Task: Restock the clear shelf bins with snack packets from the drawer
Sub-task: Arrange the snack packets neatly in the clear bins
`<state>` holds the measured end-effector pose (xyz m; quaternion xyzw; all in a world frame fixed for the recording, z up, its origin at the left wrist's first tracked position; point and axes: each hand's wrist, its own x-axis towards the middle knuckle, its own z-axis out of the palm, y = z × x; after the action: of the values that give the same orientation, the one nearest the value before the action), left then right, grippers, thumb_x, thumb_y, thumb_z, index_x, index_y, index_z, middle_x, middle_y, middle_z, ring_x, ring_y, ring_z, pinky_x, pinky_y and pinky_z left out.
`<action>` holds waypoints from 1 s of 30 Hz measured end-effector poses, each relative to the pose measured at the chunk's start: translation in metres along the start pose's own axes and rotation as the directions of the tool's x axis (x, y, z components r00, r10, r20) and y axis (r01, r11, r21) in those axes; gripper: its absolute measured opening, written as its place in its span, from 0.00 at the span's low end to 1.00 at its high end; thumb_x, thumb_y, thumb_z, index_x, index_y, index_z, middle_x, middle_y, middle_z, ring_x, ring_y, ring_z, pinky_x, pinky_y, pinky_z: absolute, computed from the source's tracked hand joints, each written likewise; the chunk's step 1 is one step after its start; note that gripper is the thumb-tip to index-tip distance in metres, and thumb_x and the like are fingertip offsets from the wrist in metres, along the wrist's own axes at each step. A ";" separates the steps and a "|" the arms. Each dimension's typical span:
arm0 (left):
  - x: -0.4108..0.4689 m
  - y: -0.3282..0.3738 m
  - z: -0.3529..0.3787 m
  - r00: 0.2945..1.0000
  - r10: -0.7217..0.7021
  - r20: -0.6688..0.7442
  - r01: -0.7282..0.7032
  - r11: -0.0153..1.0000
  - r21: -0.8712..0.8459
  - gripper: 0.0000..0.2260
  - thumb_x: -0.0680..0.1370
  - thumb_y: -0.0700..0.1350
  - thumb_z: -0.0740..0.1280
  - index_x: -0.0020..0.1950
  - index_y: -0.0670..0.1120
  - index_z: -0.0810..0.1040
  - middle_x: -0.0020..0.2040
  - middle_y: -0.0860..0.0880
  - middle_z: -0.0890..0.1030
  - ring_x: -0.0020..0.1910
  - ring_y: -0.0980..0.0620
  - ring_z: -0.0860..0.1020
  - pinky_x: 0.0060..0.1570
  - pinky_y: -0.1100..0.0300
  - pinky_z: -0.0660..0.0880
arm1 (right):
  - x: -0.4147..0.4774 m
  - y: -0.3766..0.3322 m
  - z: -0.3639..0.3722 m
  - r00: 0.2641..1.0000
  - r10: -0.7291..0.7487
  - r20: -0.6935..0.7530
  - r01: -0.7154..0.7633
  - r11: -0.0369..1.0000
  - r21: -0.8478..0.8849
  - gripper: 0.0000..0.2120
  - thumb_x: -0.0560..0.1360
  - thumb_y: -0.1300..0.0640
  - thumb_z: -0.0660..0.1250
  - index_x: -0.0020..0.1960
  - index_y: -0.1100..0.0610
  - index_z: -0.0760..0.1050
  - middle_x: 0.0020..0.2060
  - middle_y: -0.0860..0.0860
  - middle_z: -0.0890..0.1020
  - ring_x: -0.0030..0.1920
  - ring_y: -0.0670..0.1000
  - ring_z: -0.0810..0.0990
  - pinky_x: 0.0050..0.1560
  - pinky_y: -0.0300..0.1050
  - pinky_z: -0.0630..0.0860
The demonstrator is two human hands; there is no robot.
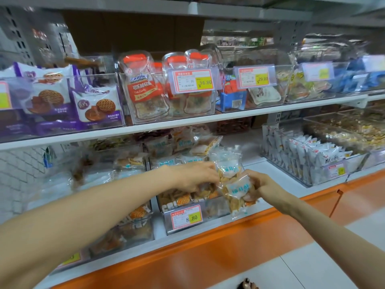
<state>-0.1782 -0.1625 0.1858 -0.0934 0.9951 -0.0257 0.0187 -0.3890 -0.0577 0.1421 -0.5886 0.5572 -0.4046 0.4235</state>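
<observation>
A clear shelf bin [214, 209] with an 8.80 price tag stands on the lower shelf, holding several clear packets of golden snacks with blue print. My left hand [195, 177] reaches over this bin and pinches the lower edge of one upright snack packet [228, 163]. My right hand [262, 187] grips another packet of the same kind [238, 189] just right of the bin's front corner. The two packets touch each other between my hands. The drawer is not in view.
The orange shelf base [208, 253] runs along the front. Left of the bin stands another clear bin [133, 228] of orange-labelled snacks. A bin of white packets [312, 161] sits at the right. The upper shelf [187, 125] carries bins of biscuits and candy.
</observation>
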 end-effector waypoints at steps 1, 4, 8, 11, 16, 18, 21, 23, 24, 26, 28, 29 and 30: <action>-0.002 -0.002 -0.006 0.999 -0.001 -0.046 -0.001 0.999 -0.033 0.15 0.70 0.34 0.70 0.56 0.42 0.78 0.53 0.47 0.79 0.54 0.49 0.68 0.54 0.48 0.69 | 0.001 0.000 0.000 1.000 -0.006 -0.018 0.007 0.999 0.050 0.22 0.63 0.78 0.65 0.49 0.56 0.77 0.35 0.49 0.82 0.34 0.47 0.78 0.28 0.39 0.72; -0.016 -0.010 -0.016 0.973 -0.048 -0.224 0.018 0.991 -0.133 0.14 0.70 0.34 0.71 0.55 0.41 0.78 0.51 0.47 0.79 0.55 0.47 0.69 0.56 0.53 0.67 | 0.004 -0.001 0.001 1.000 -0.010 -0.021 0.013 0.988 0.154 0.24 0.58 0.69 0.69 0.54 0.58 0.77 0.39 0.54 0.83 0.37 0.52 0.79 0.34 0.44 0.76; -0.039 -0.024 -0.016 0.851 -0.255 -0.459 0.163 0.959 -0.231 0.18 0.70 0.40 0.74 0.59 0.43 0.77 0.55 0.49 0.77 0.56 0.51 0.68 0.56 0.61 0.63 | 0.013 -0.004 0.008 0.994 -0.031 -0.106 0.056 0.970 0.237 0.23 0.63 0.77 0.70 0.54 0.58 0.77 0.40 0.55 0.83 0.39 0.52 0.82 0.40 0.43 0.80; -0.048 -0.036 -0.011 0.766 -0.407 -0.498 0.336 0.913 -0.230 0.21 0.71 0.39 0.73 0.63 0.46 0.74 0.57 0.48 0.77 0.56 0.50 0.72 0.51 0.61 0.62 | 0.020 -0.009 0.021 0.973 -0.033 -0.228 0.091 0.964 0.249 0.20 0.66 0.79 0.67 0.51 0.60 0.76 0.35 0.49 0.84 0.35 0.46 0.83 0.36 0.38 0.79; -0.055 -0.049 -0.005 0.676 -0.639 -0.367 0.579 0.769 -0.271 0.21 0.75 0.33 0.62 0.66 0.50 0.73 0.65 0.46 0.75 0.62 0.45 0.74 0.58 0.53 0.72 | 0.028 -0.017 0.036 0.959 0.003 -0.283 0.065 0.971 0.231 0.19 0.66 0.80 0.67 0.50 0.61 0.76 0.34 0.47 0.85 0.35 0.43 0.83 0.32 0.34 0.76; -0.054 -0.052 -0.007 0.673 -0.677 -0.298 0.616 0.736 -0.281 0.22 0.76 0.34 0.60 0.66 0.51 0.73 0.66 0.47 0.75 0.63 0.45 0.73 0.59 0.54 0.72 | 0.029 -0.022 0.044 0.952 -0.015 -0.305 0.074 0.980 0.185 0.17 0.66 0.79 0.68 0.49 0.62 0.75 0.35 0.48 0.84 0.36 0.44 0.83 0.33 0.34 0.77; -0.052 -0.050 -0.011 0.682 -0.688 -0.248 0.639 0.726 -0.254 0.17 0.78 0.42 0.62 0.67 0.51 0.73 0.67 0.48 0.74 0.63 0.46 0.73 0.58 0.56 0.71 | 0.032 -0.027 0.061 0.931 -0.088 -0.355 0.032 0.987 -0.160 0.16 0.65 0.69 0.75 0.48 0.59 0.74 0.37 0.47 0.82 0.36 0.42 0.79 0.33 0.29 0.72; -0.054 -0.042 -0.011 0.699 -0.644 -0.312 0.601 0.765 -0.232 0.15 0.78 0.44 0.63 0.65 0.49 0.74 0.64 0.47 0.75 0.62 0.46 0.72 0.57 0.56 0.69 | 0.034 -0.029 0.068 0.924 -0.157 -0.350 -0.016 0.896 -0.444 0.17 0.65 0.62 0.77 0.47 0.54 0.72 0.34 0.43 0.76 0.34 0.44 0.74 0.31 0.31 0.67; -0.055 -0.036 -0.010 0.711 -0.592 -0.380 0.548 0.805 -0.227 0.14 0.78 0.44 0.64 0.63 0.48 0.74 0.62 0.47 0.75 0.61 0.47 0.72 0.57 0.55 0.68 | 0.035 -0.029 0.069 0.929 -0.179 -0.325 -0.027 0.841 -0.540 0.17 0.65 0.60 0.77 0.47 0.55 0.72 0.33 0.44 0.75 0.35 0.47 0.72 0.32 0.35 0.65; -0.056 -0.020 -0.010 0.751 -0.464 -0.470 0.407 0.885 -0.225 0.12 0.76 0.46 0.66 0.59 0.48 0.74 0.59 0.51 0.74 0.58 0.52 0.70 0.60 0.55 0.64 | 0.036 -0.032 0.069 0.946 -0.185 -0.267 -0.041 0.748 -0.662 0.18 0.66 0.57 0.77 0.51 0.58 0.74 0.35 0.47 0.74 0.38 0.50 0.71 0.33 0.41 0.59; -0.053 -0.004 -0.009 0.837 -0.424 -0.346 0.366 0.904 -0.220 0.15 0.75 0.53 0.68 0.58 0.50 0.72 0.56 0.55 0.75 0.53 0.57 0.68 0.59 0.60 0.59 | 0.037 -0.033 0.064 0.957 -0.169 -0.234 -0.042 0.722 -0.691 0.20 0.66 0.56 0.77 0.54 0.57 0.74 0.38 0.49 0.76 0.40 0.50 0.72 0.36 0.42 0.60; -0.049 -0.001 -0.007 0.875 -0.415 -0.248 0.381 0.908 -0.176 0.18 0.74 0.56 0.69 0.59 0.50 0.71 0.55 0.56 0.75 0.52 0.56 0.69 0.57 0.61 0.58 | 0.037 -0.032 0.061 0.963 -0.156 -0.218 -0.037 0.727 -0.686 0.20 0.67 0.57 0.77 0.56 0.55 0.75 0.40 0.51 0.78 0.42 0.51 0.74 0.38 0.42 0.63; -0.045 0.002 -0.003 0.896 -0.407 -0.178 0.392 0.913 -0.115 0.19 0.73 0.58 0.68 0.59 0.50 0.70 0.54 0.55 0.77 0.52 0.55 0.71 0.56 0.60 0.58 | 0.037 -0.030 0.056 0.970 -0.142 -0.198 -0.025 0.750 -0.661 0.19 0.66 0.58 0.77 0.55 0.54 0.76 0.41 0.53 0.80 0.44 0.53 0.77 0.41 0.42 0.69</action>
<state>-0.1348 -0.1524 0.1905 -0.2934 0.9518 -0.0003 -0.0896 -0.3246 -0.0915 0.1532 -0.6648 0.6912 -0.2623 0.1070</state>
